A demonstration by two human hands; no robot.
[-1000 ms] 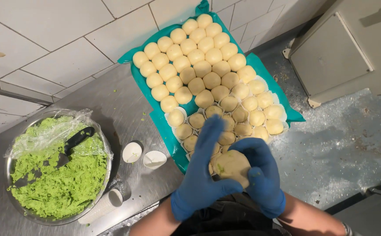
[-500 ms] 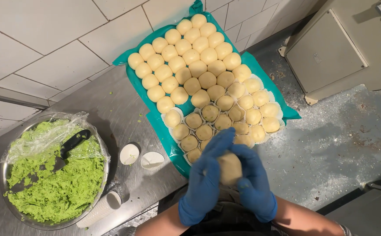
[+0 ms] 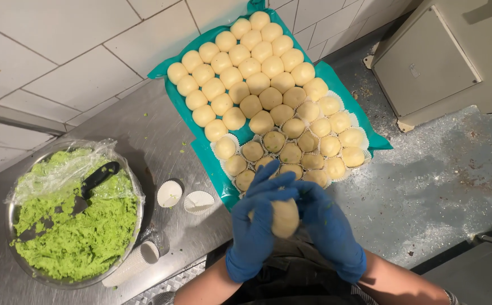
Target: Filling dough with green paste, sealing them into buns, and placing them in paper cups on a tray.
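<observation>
Both my hands wear blue gloves and press together around one pale dough ball [image 3: 285, 217] just above the near edge of the counter. My left hand [image 3: 259, 217] covers its left side with fingers pointing up; my right hand [image 3: 324, 226] cups its right side. Just beyond them lies a teal-lined tray [image 3: 203, 152] packed with several rows of pale dough balls [image 3: 257, 85]; those in the nearer rows sit in white paper cups.
A metal bowl [image 3: 136, 223] of green filling with a black-handled spatula [image 3: 96, 178] sits at the left, partly under plastic wrap. Two empty paper cups [image 3: 184, 197] and a stack of cups [image 3: 130, 262] lie beside it. A beige box [image 3: 427, 62] stands at the right.
My hands have closed from an open flattened dough piece into a ball held between both palms, and have shifted slightly nearer to me.
</observation>
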